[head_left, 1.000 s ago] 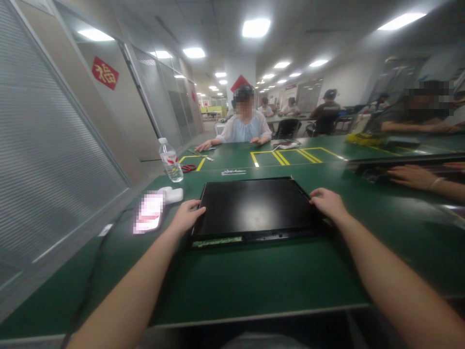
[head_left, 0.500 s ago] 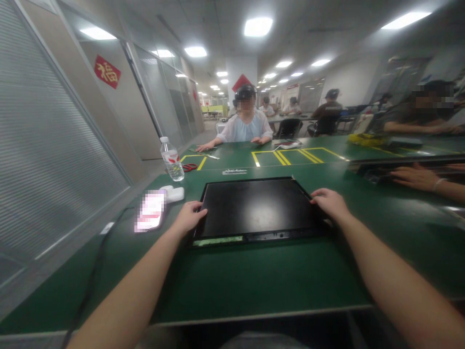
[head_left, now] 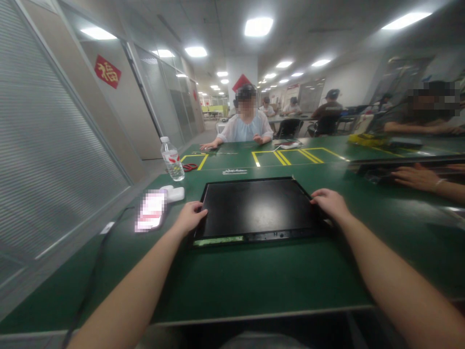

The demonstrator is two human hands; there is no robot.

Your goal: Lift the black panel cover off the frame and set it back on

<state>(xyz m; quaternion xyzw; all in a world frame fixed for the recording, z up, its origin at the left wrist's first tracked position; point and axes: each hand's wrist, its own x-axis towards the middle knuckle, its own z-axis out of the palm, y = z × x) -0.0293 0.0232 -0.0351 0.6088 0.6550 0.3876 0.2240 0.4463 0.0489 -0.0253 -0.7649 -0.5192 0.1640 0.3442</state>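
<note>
A black flat display panel (head_left: pixel 259 206) lies face up on the green tabletop (head_left: pixel 276 281), a green strip showing along its near edge at the left. My left hand (head_left: pixel 189 217) grips the panel's left edge, thumb on top and fingers curled at the side. On the opposite side, my right hand (head_left: pixel 330 203) pinches the right edge with thumb and fingertips. The undersides of both grips are hidden.
To the left are a lit phone (head_left: pixel 150 211), a white case (head_left: pixel 175 194), a water bottle (head_left: pixel 172 159) and red-handled scissors (head_left: pixel 189 167). Small white pieces (head_left: pixel 234 171) lie beyond the panel. A person (head_left: pixel 245 123) sits opposite; a co-worker's hand (head_left: pixel 416 177) is at right.
My hands and the panel stay in place. Across the table, the other person's hands have shifted slightly, one of them lifting a little.
</note>
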